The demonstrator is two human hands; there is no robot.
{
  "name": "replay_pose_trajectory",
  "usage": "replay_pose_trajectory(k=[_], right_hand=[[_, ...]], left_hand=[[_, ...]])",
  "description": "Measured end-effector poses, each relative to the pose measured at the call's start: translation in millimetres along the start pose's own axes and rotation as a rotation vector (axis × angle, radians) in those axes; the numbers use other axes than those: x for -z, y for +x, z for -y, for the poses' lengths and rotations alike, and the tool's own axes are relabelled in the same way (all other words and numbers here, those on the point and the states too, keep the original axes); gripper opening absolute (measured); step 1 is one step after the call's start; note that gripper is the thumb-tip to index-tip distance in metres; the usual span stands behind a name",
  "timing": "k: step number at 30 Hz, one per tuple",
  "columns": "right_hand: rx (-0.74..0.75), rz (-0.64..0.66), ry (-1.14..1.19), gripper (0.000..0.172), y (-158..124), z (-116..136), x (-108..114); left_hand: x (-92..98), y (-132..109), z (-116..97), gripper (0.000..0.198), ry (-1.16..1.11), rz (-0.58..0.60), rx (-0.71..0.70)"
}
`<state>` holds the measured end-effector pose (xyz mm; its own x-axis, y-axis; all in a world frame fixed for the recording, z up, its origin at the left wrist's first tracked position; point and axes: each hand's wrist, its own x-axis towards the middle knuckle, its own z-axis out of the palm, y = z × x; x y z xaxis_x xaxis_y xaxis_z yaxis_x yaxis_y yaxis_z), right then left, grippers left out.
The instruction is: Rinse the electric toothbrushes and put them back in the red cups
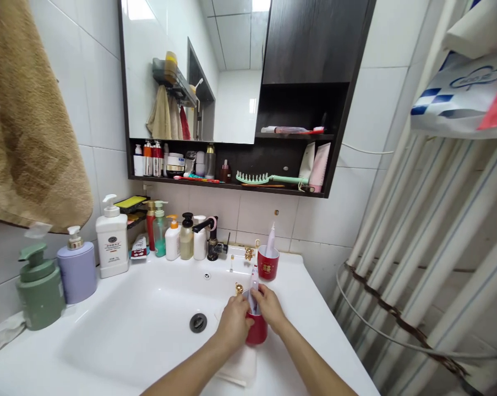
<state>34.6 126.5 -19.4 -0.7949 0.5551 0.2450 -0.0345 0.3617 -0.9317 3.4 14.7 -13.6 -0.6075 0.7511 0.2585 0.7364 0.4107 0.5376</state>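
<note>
At the right side of the washbasin, my left hand (234, 324) is closed round the rim and side of a red cup (257, 333) with a gold-coloured handle. My right hand (271, 305) grips a pale electric toothbrush (254, 280) that stands upright in this cup; its lower end is hidden inside. Behind my hands, on the back right corner of the counter, is a second red cup (268, 269) with gold lettering. A white electric toothbrush (271, 242) leans in it. Part of a folded white cloth (240, 366) shows below the nearer cup.
The white basin (149, 324) has a dark drain (198, 323) and a black faucet (212, 236). Several pump bottles (112, 242) line its left and back edges. Above hangs a mirror cabinet (293, 44) with toiletries on its shelves. White radiator pipes (430, 264) rise at the right.
</note>
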Motion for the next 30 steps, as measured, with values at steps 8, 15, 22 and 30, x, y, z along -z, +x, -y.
replay_pose_trajectory(k=[8,15,22,30], right_hand=[[0.023,-0.174,-0.16,0.03,15,17,82],[-0.075,-0.263,-0.379,0.024,43,10,124],[-0.155,-0.247,-0.549,0.023,75,5,132],[-0.165,-0.184,-0.577,0.023,103,6,135]], left_hand=[[-6.0,43,-58,0.013,-0.053,-0.011,-0.273],[-30.5,89,-86,0.016,0.023,0.032,-0.295],[-33.4,122,-86,0.031,0.144,0.003,-0.23],[-21.4,142,-45,0.025,0.237,-0.054,-0.113]])
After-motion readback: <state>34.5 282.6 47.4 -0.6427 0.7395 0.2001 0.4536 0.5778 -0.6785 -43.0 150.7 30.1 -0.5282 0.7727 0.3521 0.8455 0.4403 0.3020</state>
